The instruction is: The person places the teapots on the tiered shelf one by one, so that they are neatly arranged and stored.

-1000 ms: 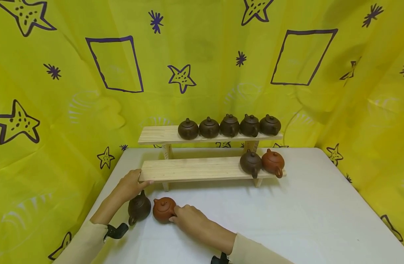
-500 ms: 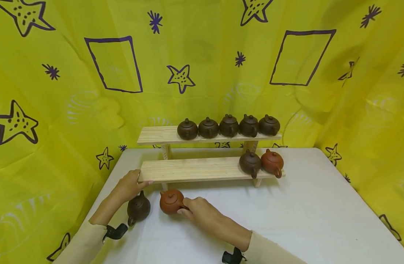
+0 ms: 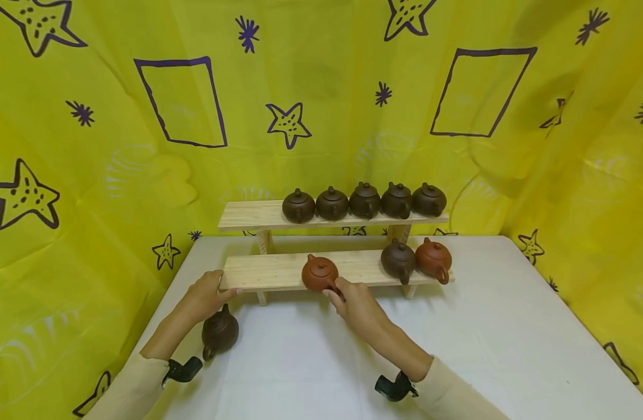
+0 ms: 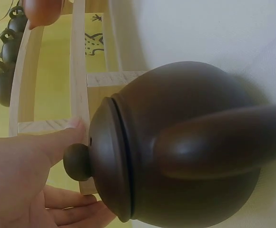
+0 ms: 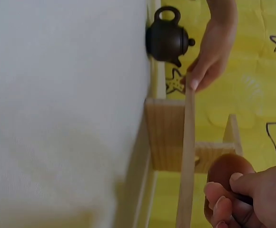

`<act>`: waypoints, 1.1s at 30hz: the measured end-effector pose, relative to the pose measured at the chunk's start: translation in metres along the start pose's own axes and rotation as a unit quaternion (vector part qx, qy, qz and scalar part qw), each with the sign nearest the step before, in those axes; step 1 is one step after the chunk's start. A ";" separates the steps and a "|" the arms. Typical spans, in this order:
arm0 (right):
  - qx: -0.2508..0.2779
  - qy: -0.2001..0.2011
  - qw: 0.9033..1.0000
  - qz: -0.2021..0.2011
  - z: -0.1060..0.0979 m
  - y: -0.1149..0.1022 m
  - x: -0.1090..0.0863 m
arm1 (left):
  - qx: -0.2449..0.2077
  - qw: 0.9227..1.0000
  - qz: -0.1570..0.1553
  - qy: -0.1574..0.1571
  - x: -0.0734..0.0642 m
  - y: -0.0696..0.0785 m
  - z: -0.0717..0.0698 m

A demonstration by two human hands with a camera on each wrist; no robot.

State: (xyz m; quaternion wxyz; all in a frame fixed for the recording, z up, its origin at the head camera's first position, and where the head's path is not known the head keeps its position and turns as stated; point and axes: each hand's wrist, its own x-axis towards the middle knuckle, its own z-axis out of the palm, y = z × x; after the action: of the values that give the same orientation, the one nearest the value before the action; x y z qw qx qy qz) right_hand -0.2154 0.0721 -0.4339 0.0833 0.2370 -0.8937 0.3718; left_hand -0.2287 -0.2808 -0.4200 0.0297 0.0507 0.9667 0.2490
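Note:
My right hand (image 3: 362, 308) pinches the handle of a reddish-brown clay teapot (image 3: 318, 274), held upright close over the middle of the lower shelf (image 3: 264, 272). In the right wrist view, a narrow gap shows between this teapot (image 5: 228, 166) and the shelf board (image 5: 188, 156). At the shelf's left end, my left hand (image 3: 205, 295) grips the board, thumb along the front edge and fingers behind. Just below that hand, a dark brown teapot (image 3: 220, 332) stands on the table; it fills much of the left wrist view.
On the right of the lower shelf sit a dark teapot (image 3: 398, 259) and a reddish one (image 3: 433, 258). Several dark teapots (image 3: 364, 200) line the upper shelf (image 3: 253, 214), whose left part is bare wood. A white table (image 3: 300, 373) and yellow patterned cloth (image 3: 332, 70) surround the stand.
My right hand has lifted the reddish teapot from beside the dark one on the table, moving it right and forward to the lower shelf. My left hand has stayed on the shelf end.

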 end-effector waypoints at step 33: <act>-0.114 0.103 0.985 0.073 -0.024 0.046 0.003 | -0.003 1.000 -0.007 -0.009 0.000 0.000 -0.002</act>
State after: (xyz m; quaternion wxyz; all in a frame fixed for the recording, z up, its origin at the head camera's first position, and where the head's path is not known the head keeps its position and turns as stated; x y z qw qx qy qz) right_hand -0.2410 0.1163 -0.4444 0.1736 0.1202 -0.9320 0.2946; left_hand -0.2289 -0.2814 -0.4185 0.0403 0.0462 0.9661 0.2509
